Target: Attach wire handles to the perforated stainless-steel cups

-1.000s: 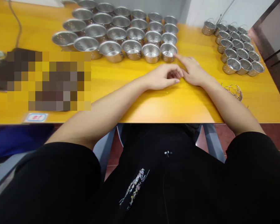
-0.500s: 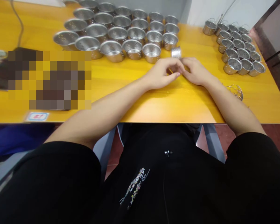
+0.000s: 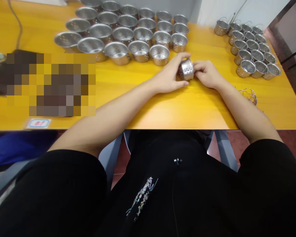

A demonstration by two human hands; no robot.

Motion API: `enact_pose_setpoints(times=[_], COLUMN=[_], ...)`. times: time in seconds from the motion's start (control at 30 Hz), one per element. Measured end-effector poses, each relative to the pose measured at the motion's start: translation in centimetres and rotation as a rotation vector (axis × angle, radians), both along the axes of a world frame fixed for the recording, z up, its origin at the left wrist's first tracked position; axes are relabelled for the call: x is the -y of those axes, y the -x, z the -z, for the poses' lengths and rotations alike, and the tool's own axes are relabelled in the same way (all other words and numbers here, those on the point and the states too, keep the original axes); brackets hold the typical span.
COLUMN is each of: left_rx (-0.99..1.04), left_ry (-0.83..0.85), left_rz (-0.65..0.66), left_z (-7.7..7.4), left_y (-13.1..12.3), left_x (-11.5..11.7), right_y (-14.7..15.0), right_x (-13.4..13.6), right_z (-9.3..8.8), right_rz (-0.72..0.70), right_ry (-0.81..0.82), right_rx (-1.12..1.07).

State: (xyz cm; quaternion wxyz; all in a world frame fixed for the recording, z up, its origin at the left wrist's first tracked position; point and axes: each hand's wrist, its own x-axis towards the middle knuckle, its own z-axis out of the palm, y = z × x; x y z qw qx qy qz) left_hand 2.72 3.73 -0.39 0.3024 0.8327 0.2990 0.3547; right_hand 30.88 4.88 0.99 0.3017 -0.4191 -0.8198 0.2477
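Observation:
A small perforated metal cup lies on its side in my left hand, its holed bottom or wall showing. My left fingers reach over its top and the thumb sits underneath. Against the cup's right edge is my right hand, its fingers curled and pinched together. Whatever those right fingertips grip is too small or hidden to make out. Just beyond my left hand stands the nearest cup of a large group, a perforated metal cup standing upright.
Rows of perforated metal cups fill the back left. Smaller cups with wire handles stand at the back right. Loose bent wires lie beside my right forearm. A label card is at the table's front edge.
The cup that lay just beyond my hands is now between them, nearer to me. My left fingers have opened around it, and my right hand has turned its fingertips to its edge.

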Motion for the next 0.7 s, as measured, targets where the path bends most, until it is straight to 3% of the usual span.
enact_pose_setpoints(times=[0.37, 0.7], left_rx=[-0.199, -0.103], left_ry=[0.001, 0.003], left_rz=[-0.044, -0.02], left_z=[0.5, -2.0], left_y=[0.2, 0.5], left_x=[-0.1, 1.5], right_y=[-0.2, 0.1], right_x=[0.2, 0.5], right_z=[-0.4, -0.7], right_rz=[-0.057, -0.008], right_ry=[0.06, 0.057], right_rx=[-0.047, -0.008])
